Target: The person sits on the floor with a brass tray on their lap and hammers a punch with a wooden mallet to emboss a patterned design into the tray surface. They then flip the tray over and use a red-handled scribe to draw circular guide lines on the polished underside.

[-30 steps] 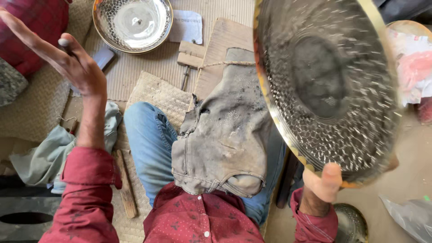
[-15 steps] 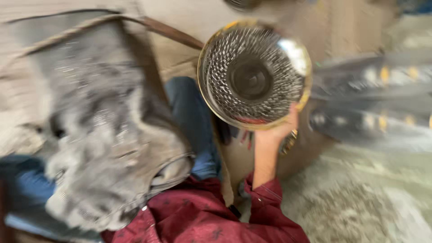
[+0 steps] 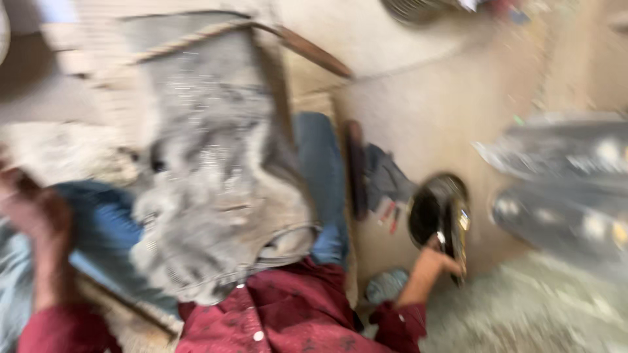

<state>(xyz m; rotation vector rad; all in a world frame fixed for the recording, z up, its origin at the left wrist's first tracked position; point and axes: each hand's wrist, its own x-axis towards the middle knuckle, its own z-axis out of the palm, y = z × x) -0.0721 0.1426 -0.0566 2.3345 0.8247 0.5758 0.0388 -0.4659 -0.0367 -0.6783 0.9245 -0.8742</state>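
While the view is badly blurred, the right hand point(image 3: 437, 260) clearly grips the plate point(image 3: 439, 219) by its lower rim, fingers closed around the edge, holding it nearly on edge, low at the person's right, near the floor point(image 3: 418, 111). It is round hammered metal, so I judge it stiff and fairly heavy for one hand (a smooth rim could slip); the rim is the sensible hold, better with a second hand opposite. The left hand point(image 3: 33, 216) is raised beside the knee; whether it is open or closed, I cannot tell. A grey cloth point(image 3: 216, 176) covers the lap.
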